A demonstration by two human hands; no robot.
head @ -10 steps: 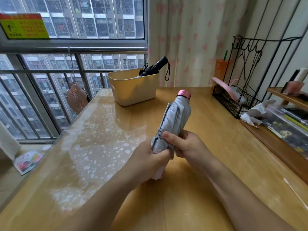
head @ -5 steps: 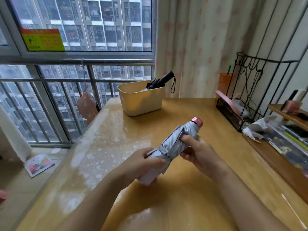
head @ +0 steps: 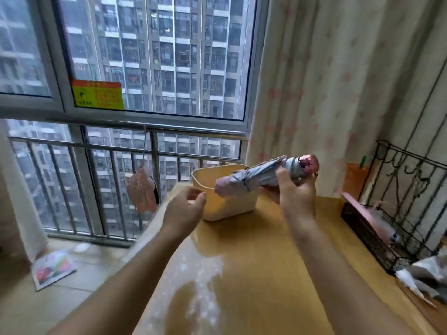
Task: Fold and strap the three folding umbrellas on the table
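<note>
1. Lifted since half a second ago: silver folded umbrella (head: 256, 177), from low over the table up to the height of the basket rim. Released by the left hand meanwhile, gripped at its lower end before.
2. Held now by the right hand (head: 296, 189) alone, close to the capped end. Thumb laid across the folds on the near side, fingers wrapped round behind.
3. Nearly level, a bit tilted: pink cap (head: 309, 163) up and to the right, pale end down and to the left. Clear of the table, in front of the basket's open top.
4. Cloth gathered in rough pleats, ribs showing near the cap. Strap too blurred to tell whether fastened.
5. Left hand (head: 185, 206) slack and holding nothing, fingers loosely curved. Thumb and fingertips right at the basket's left rim; touching or not, cannot tell.
6. Cream basket (head: 229, 209) standing at the far end of the wooden table (head: 261, 267), by the window. Inside mostly hidden behind the umbrella.
7. White speckled glare down the left part of the table.
8. Black wire rack (head: 401, 204) on the right side of the table, with a flat pink thing leaning in it. Crumpled white paper (head: 423, 274) just in front of it.
9. Behind: pale curtain (head: 338, 81) with pink spots, and a yellow and red sticker (head: 98, 95) on the window glass. Peach mesh swatter (head: 141, 189) hanging from the railing, booklet (head: 53, 267) lying on the floor at lower left.
</note>
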